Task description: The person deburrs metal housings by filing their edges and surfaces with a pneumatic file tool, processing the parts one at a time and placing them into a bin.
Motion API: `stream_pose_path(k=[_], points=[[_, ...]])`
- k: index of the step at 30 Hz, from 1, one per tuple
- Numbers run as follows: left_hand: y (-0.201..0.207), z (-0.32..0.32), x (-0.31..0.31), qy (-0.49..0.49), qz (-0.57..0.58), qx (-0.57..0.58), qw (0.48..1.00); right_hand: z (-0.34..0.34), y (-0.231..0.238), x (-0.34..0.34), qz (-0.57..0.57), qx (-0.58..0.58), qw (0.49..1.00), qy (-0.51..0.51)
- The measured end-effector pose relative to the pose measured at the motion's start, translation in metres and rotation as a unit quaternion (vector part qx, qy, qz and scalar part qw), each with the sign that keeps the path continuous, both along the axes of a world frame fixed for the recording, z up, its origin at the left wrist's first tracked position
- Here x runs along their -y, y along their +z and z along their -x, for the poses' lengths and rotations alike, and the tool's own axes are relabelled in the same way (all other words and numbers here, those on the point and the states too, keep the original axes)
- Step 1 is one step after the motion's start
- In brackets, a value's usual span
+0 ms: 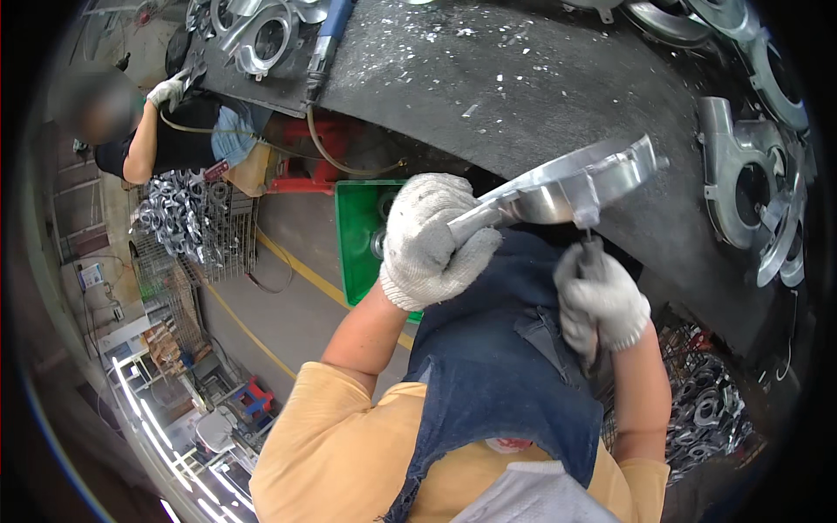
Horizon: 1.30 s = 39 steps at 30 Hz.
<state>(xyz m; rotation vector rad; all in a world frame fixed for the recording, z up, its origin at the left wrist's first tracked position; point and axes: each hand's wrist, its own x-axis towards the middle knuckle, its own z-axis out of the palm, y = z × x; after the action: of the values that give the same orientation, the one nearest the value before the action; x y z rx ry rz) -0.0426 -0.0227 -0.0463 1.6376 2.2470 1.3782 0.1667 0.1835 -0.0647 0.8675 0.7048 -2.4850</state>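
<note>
My left hand [440,240], in a white knit work glove, is closed around the spout end of a shiny cast metal housing [545,200]. The housing is tilted, its round part reaching up and right over the table edge. Below it, my gloved right hand [602,296] grips a dark, slim hand tool [592,254] with a thin tip pointing up. That tip meets, or nearly meets, a small lug on the housing's lower edge. My fingers hide most of the tool's body, so its exact kind cannot be told.
Metal flakes litter the dark worktable [410,78]. Similar housings [741,174] lie along its right side. A green bin [351,244] stands left of my apron. At lower right is a wire basket of castings [706,410]. A co-worker [139,131] works at far left near another basket [179,218].
</note>
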Motion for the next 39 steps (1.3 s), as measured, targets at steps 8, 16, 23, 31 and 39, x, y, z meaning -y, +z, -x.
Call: stream_pose_path(k=[8,16,23,31,39], points=[[0.008,0.006,0.025,0.036,0.064,-0.004,0.997,0.031,0.06,0.006,-0.139,-0.038,0.983,0.115],[0.007,0.01,0.017,0.038,0.066,-0.043,0.996,0.038,0.017,0.035,-0.013,-0.046,0.996,0.07],[0.008,0.004,0.017,0.034,0.06,-0.071,0.995,-0.001,0.013,0.007,-0.008,-0.04,0.992,-0.118],[0.006,0.018,0.051,0.212,-0.057,-0.044,0.975,-0.003,-0.01,0.014,0.13,0.003,0.991,0.028],[0.028,0.053,0.183,0.428,0.299,-0.036,0.852,-0.037,0.014,-0.027,-0.045,-0.057,0.993,-0.093]])
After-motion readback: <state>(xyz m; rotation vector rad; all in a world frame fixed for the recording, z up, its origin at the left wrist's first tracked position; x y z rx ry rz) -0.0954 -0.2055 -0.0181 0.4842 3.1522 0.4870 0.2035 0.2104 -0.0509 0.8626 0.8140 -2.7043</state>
